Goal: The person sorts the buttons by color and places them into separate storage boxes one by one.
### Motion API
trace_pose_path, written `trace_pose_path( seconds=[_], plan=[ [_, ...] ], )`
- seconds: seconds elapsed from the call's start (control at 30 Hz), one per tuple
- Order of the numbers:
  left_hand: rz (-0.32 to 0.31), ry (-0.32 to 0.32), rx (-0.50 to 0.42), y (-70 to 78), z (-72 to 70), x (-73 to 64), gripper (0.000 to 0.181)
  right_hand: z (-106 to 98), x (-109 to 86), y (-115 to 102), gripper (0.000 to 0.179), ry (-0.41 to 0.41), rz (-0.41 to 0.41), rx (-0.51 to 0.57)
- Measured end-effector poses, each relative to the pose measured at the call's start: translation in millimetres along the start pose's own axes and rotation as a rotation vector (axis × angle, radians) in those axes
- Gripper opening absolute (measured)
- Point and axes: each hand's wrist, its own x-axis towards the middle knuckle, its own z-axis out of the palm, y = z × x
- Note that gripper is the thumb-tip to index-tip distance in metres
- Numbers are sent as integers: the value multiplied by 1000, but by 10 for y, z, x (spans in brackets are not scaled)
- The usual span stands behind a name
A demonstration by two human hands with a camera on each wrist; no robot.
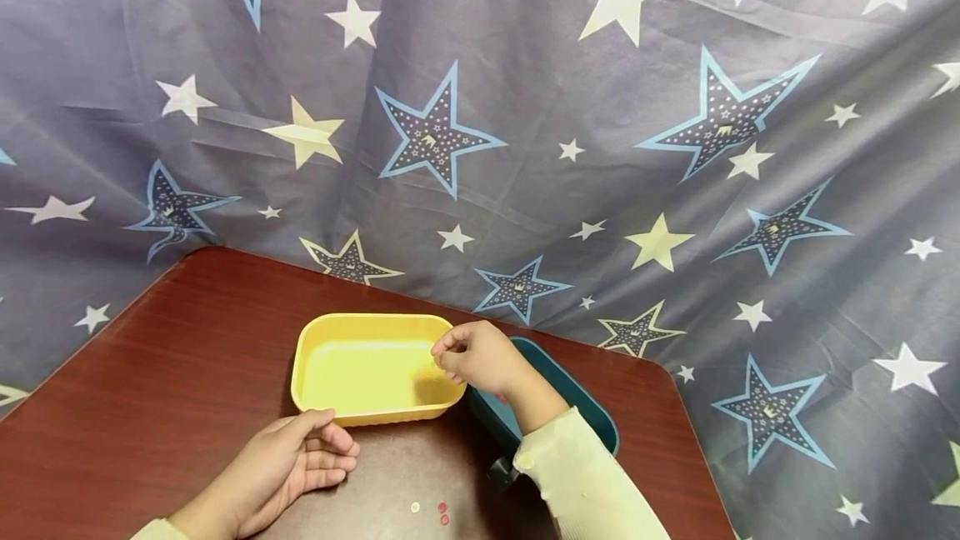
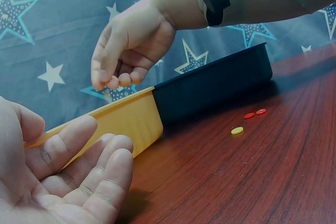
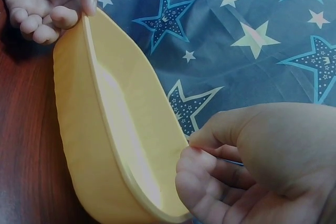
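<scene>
A yellow plastic tray [image 1: 378, 418] sits on the table. My left hand [image 1: 292, 461] is at its near left corner, thumb touching the rim and the other fingers loosely bent outside the wall. Over the tray's right end, my right hand [image 1: 480, 357] holds thumb and fingertips pinched together. A tiny yellowish piece shows at those fingertips in the head view, mostly hidden by them. In the right wrist view the pinch [image 3: 191, 153] overlaps the tray's rim. Two red buttons [image 2: 255, 113] and one yellow button [image 2: 237, 130] lie on the table.
A dark teal tray [image 1: 577, 394] stands against the yellow tray's right end, partly covered by my right forearm; something red shows inside it. The brown wooden table [image 1: 187, 340] meets a grey curtain [image 1: 525, 148] printed with stars at its back edge. A black device is strapped to my right wrist.
</scene>
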Motion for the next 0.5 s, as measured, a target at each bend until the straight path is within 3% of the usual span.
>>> trace_pose_path(
  seconds=[0.13,0.3,0.5],
  plan=[
    [10,-9,2,8,9,9,46,-21,-36,-16,13,1,-6,10],
    [7,-17,-5,22,8,6,44,-63,-150,-13,15,-4,-44,-61],
    [3,-17,-2,43,13,17,46,-84,-377,40,5,5,-54,-88]
  ],
)
